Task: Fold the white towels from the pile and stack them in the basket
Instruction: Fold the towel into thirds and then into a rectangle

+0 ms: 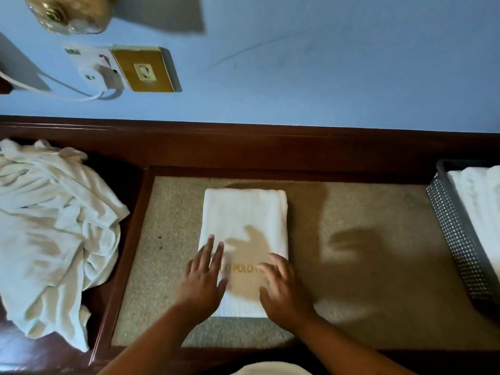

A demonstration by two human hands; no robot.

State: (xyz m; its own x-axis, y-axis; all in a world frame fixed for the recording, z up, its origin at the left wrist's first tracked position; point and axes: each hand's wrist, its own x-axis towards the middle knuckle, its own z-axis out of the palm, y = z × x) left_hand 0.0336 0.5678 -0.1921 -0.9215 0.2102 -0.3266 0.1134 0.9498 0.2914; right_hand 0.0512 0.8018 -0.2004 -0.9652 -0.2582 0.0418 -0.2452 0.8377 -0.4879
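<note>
Tabletop (365, 212) carries a folded white towel (244, 215); we record left grip (203, 280) and right grip (285, 290) spread flat on it, basket (457, 239) right of them.

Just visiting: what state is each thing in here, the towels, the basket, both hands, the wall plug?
Centre towel: folded into a rectangle, lying flat.
Pile: crumpled, unfolded, at the left.
Basket: upright, holding folded white towels.
Left hand: flat on the centre towel, fingers straight.
Right hand: resting on the same towel, blurred.
Plug: plugged in.
</note>
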